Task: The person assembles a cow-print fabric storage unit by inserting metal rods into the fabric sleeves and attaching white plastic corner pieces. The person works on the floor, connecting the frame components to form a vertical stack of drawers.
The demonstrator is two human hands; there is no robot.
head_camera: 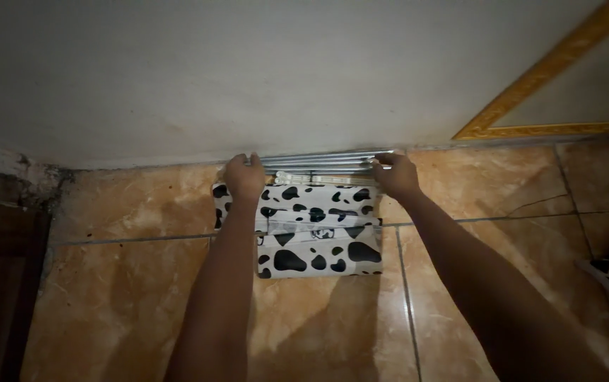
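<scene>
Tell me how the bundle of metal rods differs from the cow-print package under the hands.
The metal rods are plain shiny silver; the cow-print package is white with black blotches. The rods are thin and long, lying along the foot of the wall; the package is a broad, flat rectangle nearer the person. The left hand and right hand reach to the ends of the rods; only the forearms pass over the package. Both rest on the orange tiled floor.

Flat rectangular package (318,233), white with black cow patches, perhaps plastic-wrapped, on floor tiles
</scene>
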